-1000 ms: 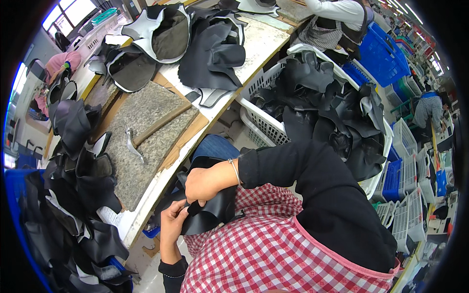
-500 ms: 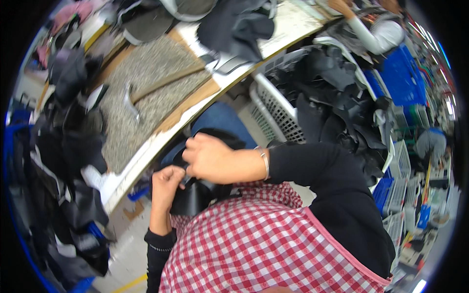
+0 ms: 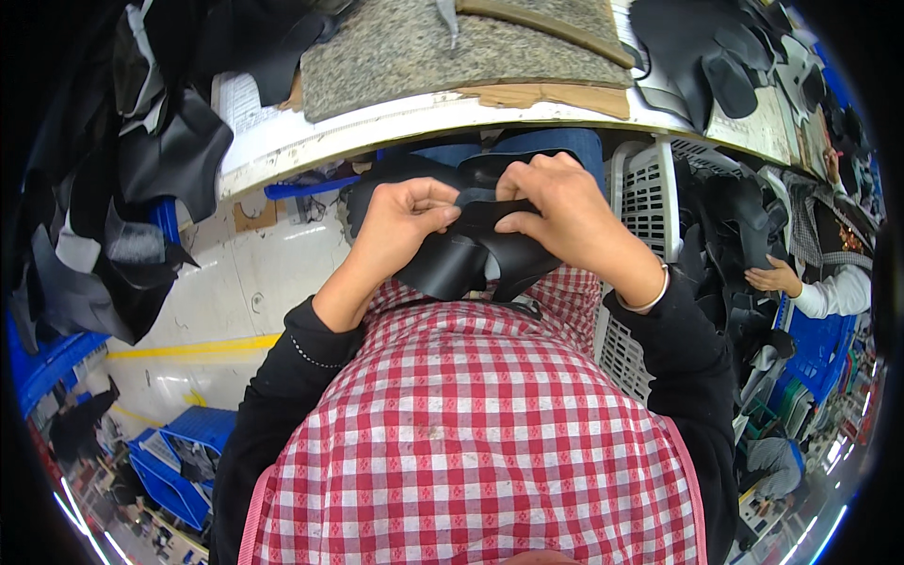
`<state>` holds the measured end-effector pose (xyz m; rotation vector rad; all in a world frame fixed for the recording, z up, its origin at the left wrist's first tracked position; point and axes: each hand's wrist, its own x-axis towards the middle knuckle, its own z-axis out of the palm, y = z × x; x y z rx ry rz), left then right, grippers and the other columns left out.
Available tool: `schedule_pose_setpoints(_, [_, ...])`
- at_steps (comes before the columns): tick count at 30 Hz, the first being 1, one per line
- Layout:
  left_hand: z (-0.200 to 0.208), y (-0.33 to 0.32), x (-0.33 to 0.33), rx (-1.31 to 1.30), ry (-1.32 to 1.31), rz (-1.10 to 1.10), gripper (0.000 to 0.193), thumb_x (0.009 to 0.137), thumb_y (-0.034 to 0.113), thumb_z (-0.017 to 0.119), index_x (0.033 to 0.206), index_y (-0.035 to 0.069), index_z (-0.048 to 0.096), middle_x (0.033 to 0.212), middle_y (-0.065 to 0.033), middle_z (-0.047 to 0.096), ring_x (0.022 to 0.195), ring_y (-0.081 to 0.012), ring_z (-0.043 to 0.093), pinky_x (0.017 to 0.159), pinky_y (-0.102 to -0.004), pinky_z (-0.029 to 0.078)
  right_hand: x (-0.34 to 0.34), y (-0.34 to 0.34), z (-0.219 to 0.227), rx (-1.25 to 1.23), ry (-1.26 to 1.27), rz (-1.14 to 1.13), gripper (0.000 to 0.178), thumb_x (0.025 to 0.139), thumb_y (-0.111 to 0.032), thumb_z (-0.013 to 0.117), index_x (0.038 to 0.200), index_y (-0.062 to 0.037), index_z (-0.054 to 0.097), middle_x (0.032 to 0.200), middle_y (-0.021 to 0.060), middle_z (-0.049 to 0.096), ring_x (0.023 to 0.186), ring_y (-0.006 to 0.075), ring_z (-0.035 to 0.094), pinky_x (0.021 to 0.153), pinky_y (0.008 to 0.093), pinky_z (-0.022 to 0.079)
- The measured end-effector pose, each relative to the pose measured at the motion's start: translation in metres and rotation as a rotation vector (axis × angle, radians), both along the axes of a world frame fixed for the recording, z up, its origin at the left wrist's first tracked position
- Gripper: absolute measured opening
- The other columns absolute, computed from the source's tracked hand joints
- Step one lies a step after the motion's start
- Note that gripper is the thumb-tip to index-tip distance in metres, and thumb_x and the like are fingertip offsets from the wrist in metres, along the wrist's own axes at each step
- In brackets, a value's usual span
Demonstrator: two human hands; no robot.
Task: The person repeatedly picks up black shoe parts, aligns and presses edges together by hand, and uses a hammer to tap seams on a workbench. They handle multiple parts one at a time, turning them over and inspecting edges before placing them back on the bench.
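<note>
A black leather piece [image 3: 443,270], apparently part of a shoe upper, lies across my lap over the checked apron. My left hand [image 3: 400,218] pinches its upper edge between thumb and fingers. A short way to the right, my right hand [image 3: 563,205] grips the same edge, thumb in front and fingers curled behind. Between the two hands the edge is stretched and slightly folded, with a greyish lining showing. A small pale patch shows lower on the piece. More black material lies beneath, partly hidden by my hands.
A speckled stone slab [image 3: 395,58] lies on the white worktable [image 3: 268,155], with a hammer [image 3: 546,28] on it. Black leather pieces [image 3: 174,155] hang at the left. A white basket [image 3: 650,193] of leather stands right, where a co-worker's hand [image 3: 774,276] reaches in. Blue crates [image 3: 174,476] sit lower left.
The view has swung round, so the table now runs across the top. My hands, earlier close together with the right one over the piece, are now apart along its edge.
</note>
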<state>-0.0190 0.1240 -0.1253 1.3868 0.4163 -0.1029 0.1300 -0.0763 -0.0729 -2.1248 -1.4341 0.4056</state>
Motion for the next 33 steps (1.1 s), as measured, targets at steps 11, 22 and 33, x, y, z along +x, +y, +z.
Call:
schedule_pose_setpoints(11, [-0.004,-0.009,-0.002,-0.208,0.023,0.119,0.02,0.096,-0.001,0.07,0.115,-0.003,0.073,0.098,-0.0076,0.077,0.084,-0.0102,0.07,0.077,-0.0258,0.058,-0.001,-0.001,0.007,-0.022,0.046,-0.027,0.026,0.079,-0.018,0.085,0.089,-0.0069,0.064,0.079,0.0067,0.067,0.08,0.0288,0.064,0.082,0.0385,0.045])
schedule_pose_setpoints(22, [-0.008,-0.011,-0.006,-0.169,-0.061,0.096,0.023,0.096,0.0,0.071,0.118,-0.005,0.071,0.101,-0.0094,0.077,0.086,-0.0127,0.071,0.076,-0.0279,0.06,0.003,0.004,0.002,-0.068,0.134,-0.051,0.027,0.079,-0.016,0.086,0.089,-0.0032,0.064,0.078,0.0116,0.068,0.081,0.0318,0.067,0.075,0.0409,0.051])
schedule_pose_setpoints(33, [-0.007,-0.01,-0.004,-0.103,-0.047,0.061,0.024,0.096,-0.001,0.07,0.12,-0.006,0.072,0.102,-0.0095,0.077,0.086,-0.0129,0.071,0.076,-0.0272,0.06,0.004,0.005,0.0,-0.113,0.082,-0.048,0.027,0.08,-0.025,0.084,0.094,-0.0091,0.067,0.082,0.0078,0.07,0.085,0.0302,0.069,0.084,0.0429,0.052])
